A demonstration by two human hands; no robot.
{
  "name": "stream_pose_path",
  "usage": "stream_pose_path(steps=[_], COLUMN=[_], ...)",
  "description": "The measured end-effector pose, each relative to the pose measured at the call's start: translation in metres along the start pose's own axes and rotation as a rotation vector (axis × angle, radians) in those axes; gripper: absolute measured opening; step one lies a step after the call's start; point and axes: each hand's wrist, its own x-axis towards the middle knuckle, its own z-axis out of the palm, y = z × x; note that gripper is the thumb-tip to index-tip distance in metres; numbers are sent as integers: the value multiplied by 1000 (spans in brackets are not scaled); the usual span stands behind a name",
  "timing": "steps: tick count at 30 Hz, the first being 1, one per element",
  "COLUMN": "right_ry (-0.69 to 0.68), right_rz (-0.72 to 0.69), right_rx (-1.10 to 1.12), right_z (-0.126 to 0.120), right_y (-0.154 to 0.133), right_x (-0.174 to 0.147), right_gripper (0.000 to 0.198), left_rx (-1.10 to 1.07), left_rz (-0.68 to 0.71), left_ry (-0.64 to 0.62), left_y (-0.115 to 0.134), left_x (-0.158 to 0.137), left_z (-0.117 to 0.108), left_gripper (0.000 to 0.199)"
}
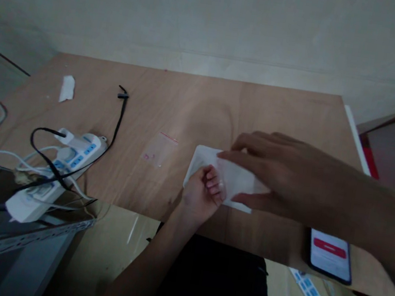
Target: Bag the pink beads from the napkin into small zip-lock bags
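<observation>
A white flat packet (203, 161) lies on the wooden table (189, 103) near its front edge. My left hand (203, 193) comes up from below with its fingers curled over the packet's near edge, gripping it. My right hand (274, 173) reaches in from the right and lies flat on top of the packet, fingers stretched out and pressing it down. Most of the packet is hidden under the two hands.
A small clear zip bag (158, 150) lies left of the packet. A white power strip (57, 167) with black and white cables sits at the left edge. A crumpled white scrap (67, 88) lies far left. A phone (330, 255) with a lit screen rests at the front right.
</observation>
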Motion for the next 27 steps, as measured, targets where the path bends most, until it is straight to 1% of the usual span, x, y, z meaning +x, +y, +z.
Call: stream_pose_path(steps=[1,2,4,5,6,8,9,10,11,12,14,17,21,23,27], right_ry=[71,180,377,469,533,601,557,543,486,425,304,199,156,164,251], right_rz=[64,175,587,789,937,1148,1176,1198,1203,1203,1194,1198,1231,1249,1267], right_rx=[40,56,-33,-89,-108,-130,-132,-165,-171,-184,-218,-255,-243,-225,-177], right_z=[-3,-3,9,21,37,73,92,109,124,137,152,157,151,150,151], right_y=[6,12,20,23,24,22,21,18,16,14,10,6,5,5,6], right_x=[-14,-30,-61,-76,-87,-102,-104,-104,-102,-98,-92,-86,-84,-83,-83], right_gripper=[45,56,72,77,77,77,76,72,69,69,69,67,64,63,67], left_rx=[137,264,555,744,958,1392,1529,1585,1609,1648,1710,1795,1875,1850,1740], left_rz=[61,127,319,444,576,809,871,890,892,900,913,939,1021,1058,1137], left_ry=[24,58,146,180,195,176,152,130,117,110,111,126,162,174,233], left_y=[0,1,1,0,-1,-4,-6,-8,-10,-11,-13,-14,-14,-14,-6], left_x=[4,8,17,22,27,37,42,46,50,53,56,56,56,55,50], left_z=[-2,-3,-6,-7,-8,-9,-9,-8,-8,-8,-9,-11,-13,-13,-20], left_gripper=[41,44,47,46,44,36,31,28,25,24,24,27,28,29,30])
